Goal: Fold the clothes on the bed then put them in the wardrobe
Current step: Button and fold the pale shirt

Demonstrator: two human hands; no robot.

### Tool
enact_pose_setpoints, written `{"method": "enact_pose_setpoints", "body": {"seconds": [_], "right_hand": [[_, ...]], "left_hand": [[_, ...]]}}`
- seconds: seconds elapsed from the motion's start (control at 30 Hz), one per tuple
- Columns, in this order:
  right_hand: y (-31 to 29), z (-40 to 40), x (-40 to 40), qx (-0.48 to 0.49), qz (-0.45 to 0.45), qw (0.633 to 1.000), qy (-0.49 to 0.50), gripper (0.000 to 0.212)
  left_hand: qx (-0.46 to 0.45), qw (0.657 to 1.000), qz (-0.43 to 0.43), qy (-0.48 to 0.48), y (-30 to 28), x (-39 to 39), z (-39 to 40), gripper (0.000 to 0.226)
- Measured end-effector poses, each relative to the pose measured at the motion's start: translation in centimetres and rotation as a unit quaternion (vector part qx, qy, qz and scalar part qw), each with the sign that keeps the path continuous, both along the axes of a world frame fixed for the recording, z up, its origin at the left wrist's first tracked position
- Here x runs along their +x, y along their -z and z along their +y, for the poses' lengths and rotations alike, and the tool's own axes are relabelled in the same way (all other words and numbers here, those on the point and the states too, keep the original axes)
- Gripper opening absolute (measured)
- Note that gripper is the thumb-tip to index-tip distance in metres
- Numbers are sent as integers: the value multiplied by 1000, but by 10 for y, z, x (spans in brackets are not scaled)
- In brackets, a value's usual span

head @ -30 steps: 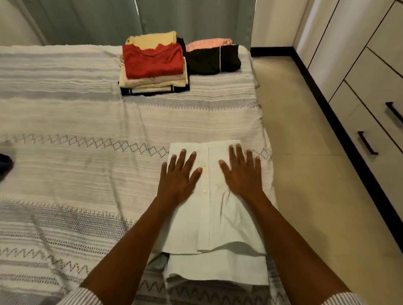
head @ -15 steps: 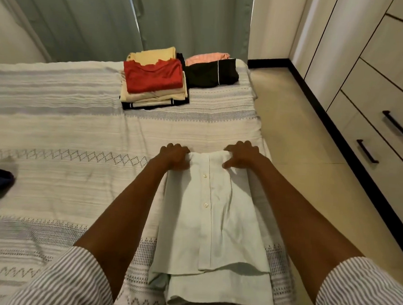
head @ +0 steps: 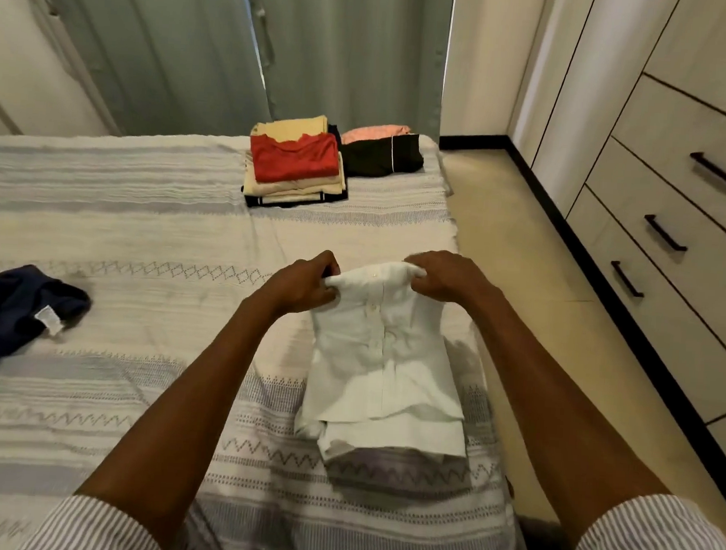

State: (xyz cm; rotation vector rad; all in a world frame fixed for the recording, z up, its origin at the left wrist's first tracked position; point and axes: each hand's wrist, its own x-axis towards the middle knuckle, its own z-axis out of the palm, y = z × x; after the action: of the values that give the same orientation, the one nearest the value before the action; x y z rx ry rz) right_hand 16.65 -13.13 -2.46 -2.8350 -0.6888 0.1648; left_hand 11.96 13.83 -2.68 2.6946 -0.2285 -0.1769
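Observation:
A white buttoned shirt, partly folded, lies near the right edge of the bed. My left hand grips the shirt's far left corner and my right hand grips its far right corner; that far edge is lifted off the bedspread. A dark navy garment lies unfolded at the left side of the bed. A folded stack with a red top sits at the far end, beside a folded black and pink pile.
Wardrobe drawers with black handles line the right wall across a strip of beige floor. Green curtains hang behind the bed.
My hands went from pressing flat on the shirt to its far edge, curled round the corners and lifted that edge. The view tilted, bringing the navy garment further into sight.

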Motion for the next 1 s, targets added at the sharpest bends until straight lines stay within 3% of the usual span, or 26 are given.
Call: {"method": "enact_pose_setpoints", "body": {"seconds": [0.1,0.2,0.43,0.57,0.63,0.7,0.8,0.9,1.0], "right_hand": [[3,-10,-49,-1,-23,1000,-14,25],[28,-24,-101,26,-30,999,-15,43],[92,-40,-185,67,-53,996,-22,49],[103,-48,-224,116,-15,993,-20,51],[94,-38,-217,123,-10,992,36,57],[79,-20,-210,125,-90,985,80,50],[64,10,-196,177,-199,961,81,40],[60,38,-180,145,-161,973,75,43],[99,41,-181,58,-34,993,101,56]], "left_hand": [[33,997,-61,41,-1,-55,0,27],[48,992,-98,64,18,-104,-5,30],[54,987,-105,107,67,-171,-15,30],[7,993,-43,105,78,-205,-18,37],[-29,995,-70,69,71,-202,-17,39],[-33,988,-150,34,67,-195,-21,41],[-16,968,-250,-14,67,-177,-41,24],[6,966,-249,-71,65,-158,-63,24],[30,987,-123,-102,89,-156,-75,48]]}}
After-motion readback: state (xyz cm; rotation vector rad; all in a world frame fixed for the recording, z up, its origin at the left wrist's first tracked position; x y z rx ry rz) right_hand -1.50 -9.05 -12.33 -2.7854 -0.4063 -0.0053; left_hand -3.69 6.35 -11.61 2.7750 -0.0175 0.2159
